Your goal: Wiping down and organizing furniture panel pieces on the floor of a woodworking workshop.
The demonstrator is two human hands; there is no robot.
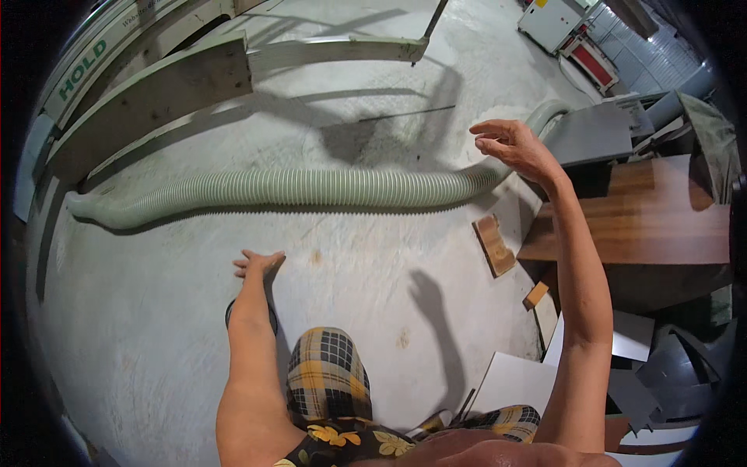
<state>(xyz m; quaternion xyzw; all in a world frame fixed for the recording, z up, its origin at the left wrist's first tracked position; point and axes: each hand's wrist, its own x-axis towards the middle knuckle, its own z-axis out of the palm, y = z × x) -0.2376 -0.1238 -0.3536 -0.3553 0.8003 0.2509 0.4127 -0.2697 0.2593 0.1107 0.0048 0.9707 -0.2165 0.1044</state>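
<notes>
a ribbed flexible duct hose, pale green and translucent-looking, lies across the concrete floor, its left end beside the dark foot of a long wooden beam and its right stretch curving away behind the right hand toward a grey panel.

the left hand is spread wide with nothing in it, on the near side of the hose and apart from it. the right hand is raised, fingers loosely bent and parted from the thumb, apparently empty; whether it touches the hose behind it i cannot tell.

the hose looks light for its bulk, likely thin-walled plastic on stiff hoops: bendy along its length, springy across, and apt to sag or kink if lifted at one point. the ribs should offer grip, though dust could make them slick. best held with both hands cupped underneath, well apart on the straight middle, without squeezing hard.

right of it lie a notched wood offcut and a wood-grain board.
</notes>
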